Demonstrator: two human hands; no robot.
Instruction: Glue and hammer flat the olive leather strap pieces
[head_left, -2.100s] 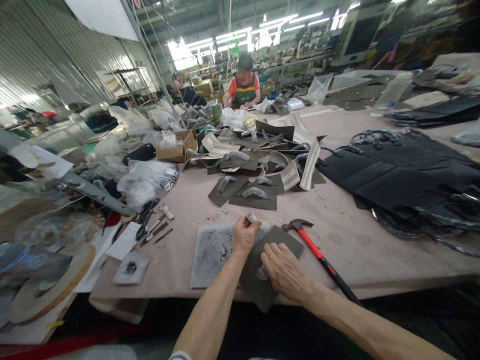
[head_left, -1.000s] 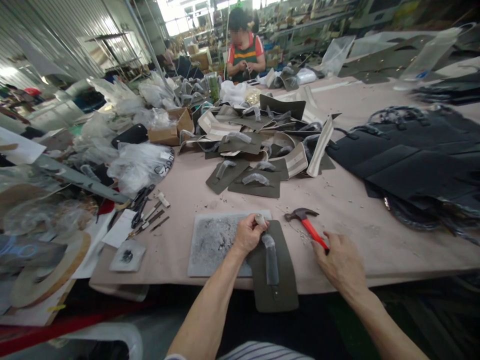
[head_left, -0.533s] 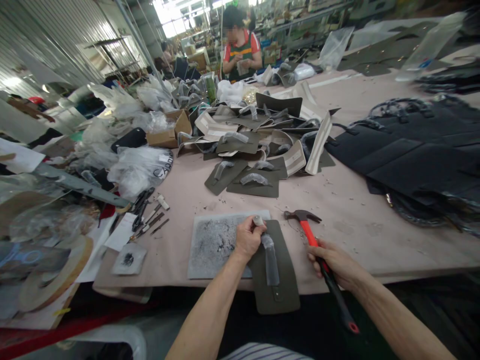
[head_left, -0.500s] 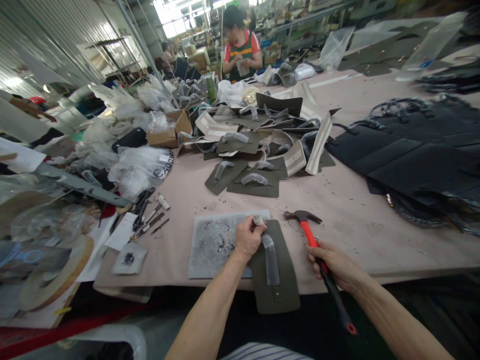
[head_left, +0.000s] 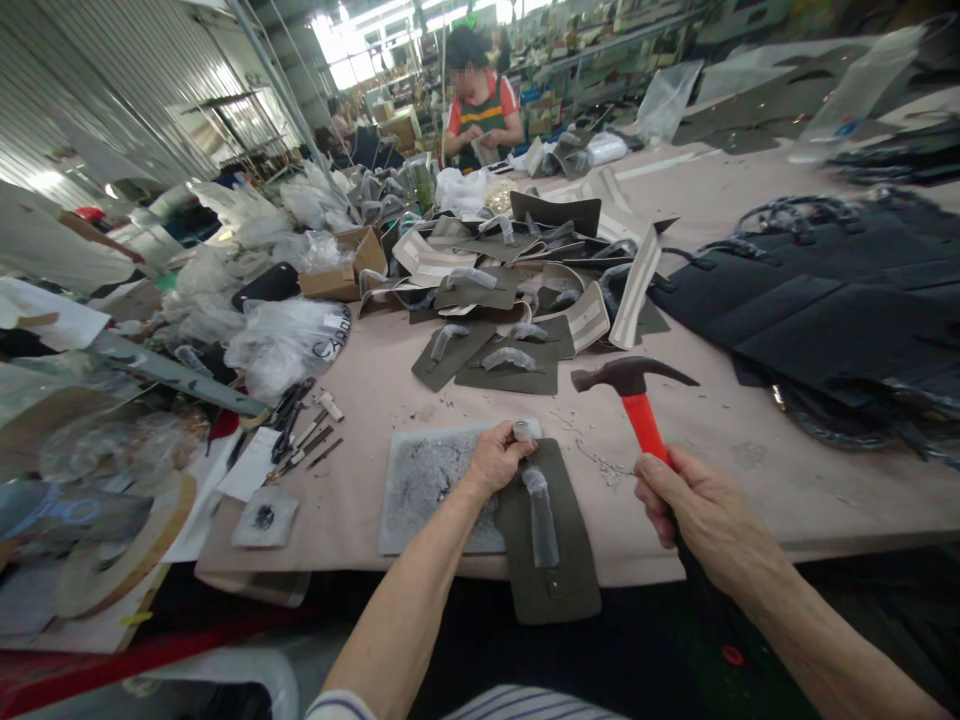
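Note:
My right hand is wrapped round the handle of a claw hammer with a red and black grip, its head raised above the table. My left hand is closed round a small upright metal punch, whose tip rests on an olive-grey leather piece at the table's near edge. A strap wrapped in clear plastic lies along the middle of that piece. Beside it to the left sits a scuffed grey cutting pad.
A heap of olive leather pieces fills the table's middle, black bag panels the right. Scissors and small tools lie to the left among plastic bags. A person in a striped shirt works at the far end.
My right hand left the leather piece, reached right, took hold of the hammer and lifted it off the table. My left hand has stayed on the punch.

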